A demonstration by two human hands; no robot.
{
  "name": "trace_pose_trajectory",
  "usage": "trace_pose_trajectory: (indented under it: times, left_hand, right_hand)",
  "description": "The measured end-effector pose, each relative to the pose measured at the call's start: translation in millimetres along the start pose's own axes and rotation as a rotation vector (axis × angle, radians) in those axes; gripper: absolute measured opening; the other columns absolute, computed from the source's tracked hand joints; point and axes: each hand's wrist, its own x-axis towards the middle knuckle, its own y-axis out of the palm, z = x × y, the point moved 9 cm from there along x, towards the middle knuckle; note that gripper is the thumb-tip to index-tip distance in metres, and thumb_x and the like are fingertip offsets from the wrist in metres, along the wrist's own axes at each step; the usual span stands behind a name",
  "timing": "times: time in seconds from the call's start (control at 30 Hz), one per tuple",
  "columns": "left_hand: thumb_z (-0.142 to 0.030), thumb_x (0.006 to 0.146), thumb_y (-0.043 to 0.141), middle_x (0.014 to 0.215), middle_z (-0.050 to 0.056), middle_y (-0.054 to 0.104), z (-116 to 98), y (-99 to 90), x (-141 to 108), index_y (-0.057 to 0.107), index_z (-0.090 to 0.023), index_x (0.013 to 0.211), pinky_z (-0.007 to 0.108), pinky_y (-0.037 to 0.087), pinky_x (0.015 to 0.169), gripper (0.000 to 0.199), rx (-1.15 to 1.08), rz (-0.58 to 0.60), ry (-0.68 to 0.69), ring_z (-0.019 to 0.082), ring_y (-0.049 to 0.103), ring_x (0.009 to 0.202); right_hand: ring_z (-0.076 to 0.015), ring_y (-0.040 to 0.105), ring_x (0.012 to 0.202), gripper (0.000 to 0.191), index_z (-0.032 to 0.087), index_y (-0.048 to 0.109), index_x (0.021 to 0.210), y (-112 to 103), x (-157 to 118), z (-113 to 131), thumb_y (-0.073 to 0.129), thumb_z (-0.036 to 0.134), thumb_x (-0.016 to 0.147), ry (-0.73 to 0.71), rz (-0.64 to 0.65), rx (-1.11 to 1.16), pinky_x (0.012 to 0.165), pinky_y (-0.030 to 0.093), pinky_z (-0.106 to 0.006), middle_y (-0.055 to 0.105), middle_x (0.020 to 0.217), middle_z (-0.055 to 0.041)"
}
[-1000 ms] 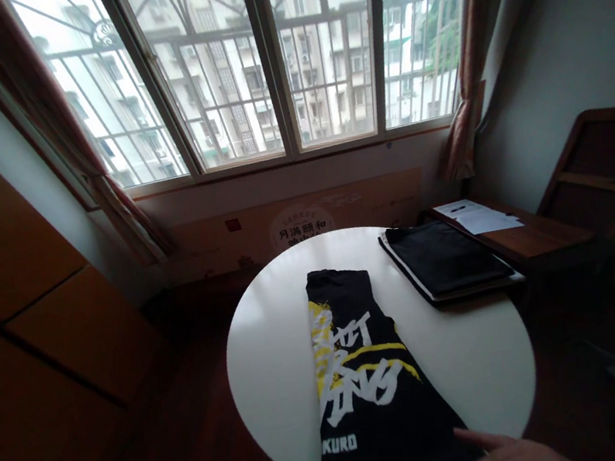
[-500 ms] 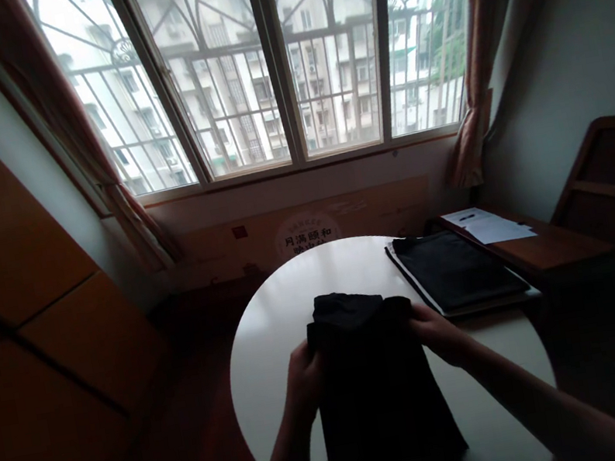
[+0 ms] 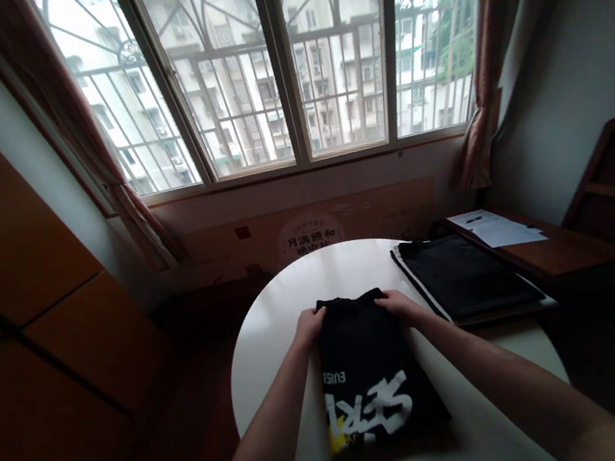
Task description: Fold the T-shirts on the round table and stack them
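Left hand and right hand grip the far corners of a folded black printed garment over a round white desk, facing a barred window.

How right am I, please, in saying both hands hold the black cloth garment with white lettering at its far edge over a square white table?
Only the shape is wrong: the head view shows a round white table. The left hand and right hand do hold the black garment there.

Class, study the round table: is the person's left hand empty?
No: the left hand grips the far left corner of the printed black garment.
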Motion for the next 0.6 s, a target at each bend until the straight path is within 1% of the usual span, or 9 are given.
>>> trace_pose_trajectory:
  times: [0.1,0.2,0.33,0.4,0.43,0.5,0.53,0.6]
  left_hand:
    - [-0.035,0.088,0.063,0.069,0.009,0.071,1.8,0.5,4.7,0.072,-0.009,0.074,0.025,0.039,0.059,0.030,0.082,0.000,0.031,0.020,0.063,0.070]
    - [-0.036,0.089,0.062,0.077,0.012,0.075,-3.1,1.5,8.2,0.075,-0.009,0.080,0.025,0.040,0.062,0.031,0.151,0.008,0.074,0.020,0.065,0.073]
    - [-0.039,0.095,0.053,0.089,0.012,0.077,-10.5,0.8,17.1,0.075,-0.010,0.093,0.025,0.045,0.066,0.037,0.225,0.003,0.114,0.020,0.068,0.079]
    - [-0.038,0.096,0.051,0.091,0.012,0.077,-12.8,-1.0,19.0,0.075,-0.011,0.095,0.027,0.049,0.071,0.036,0.283,-0.014,0.115,0.022,0.069,0.083]
    - [-0.036,0.095,0.052,0.095,0.013,0.077,-14.6,-2.6,17.4,0.074,-0.012,0.099,0.029,0.050,0.077,0.033,0.318,-0.034,0.117,0.024,0.070,0.088]
    - [-0.030,0.092,0.055,0.113,0.016,0.073,-20.5,-5.7,7.3,0.070,-0.012,0.115,0.036,0.049,0.094,0.032,0.381,-0.097,0.136,0.028,0.066,0.107]
    - [-0.027,0.092,0.056,0.126,0.018,0.068,-25.2,-5.9,-1.5,0.065,-0.012,0.124,0.039,0.044,0.103,0.037,0.412,-0.134,0.164,0.029,0.060,0.119]
    - [-0.024,0.092,0.055,0.143,0.018,0.056,-38.5,2.0,-25.4,0.057,-0.012,0.136,0.044,0.034,0.115,0.045,0.501,-0.172,0.293,0.030,0.048,0.135]
  right_hand:
    - [-0.0199,0.069,0.075,0.015,0.010,0.071,0.092,-1.0,1.8,-1.0,0.060,0.014,0.083,-0.009,0.002,-0.016,0.070,0.054,-0.028,0.076,0.081,-0.0078]
    - [-0.0204,0.070,0.076,0.019,0.009,0.071,0.098,-3.0,2.7,0.2,0.059,0.014,0.084,-0.010,-0.001,-0.041,0.070,0.055,-0.028,0.076,0.084,-0.0088]
    - [-0.0203,0.071,0.081,0.023,0.009,0.070,0.105,-6.9,4.6,5.6,0.056,0.018,0.089,-0.017,-0.025,-0.107,0.073,0.056,-0.029,0.077,0.090,-0.0095]
    - [-0.0210,0.071,0.086,0.025,0.010,0.069,0.109,-10.0,4.3,11.1,0.054,0.020,0.091,-0.029,-0.050,-0.167,0.077,0.057,-0.030,0.076,0.095,-0.0098]
    - [-0.0219,0.070,0.090,0.027,0.011,0.069,0.112,-12.2,3.0,14.8,0.054,0.020,0.091,-0.039,-0.070,-0.205,0.080,0.056,-0.031,0.076,0.097,-0.0101]
    - [-0.0249,0.067,0.102,0.034,0.012,0.065,0.122,-17.1,-4.1,24.2,0.058,0.019,0.089,-0.063,-0.124,-0.276,0.090,0.054,-0.036,0.073,0.107,-0.0112]
    - [-0.0266,0.064,0.110,0.041,0.014,0.062,0.129,-19.6,-10.8,30.9,0.060,0.019,0.087,-0.092,-0.161,-0.322,0.097,0.050,-0.039,0.071,0.115,-0.0120]
    - [-0.0291,0.055,0.123,0.053,0.017,0.055,0.139,-20.3,-32.2,50.2,0.062,0.019,0.086,-0.216,-0.232,-0.498,0.106,0.042,-0.042,0.063,0.130,-0.0137]
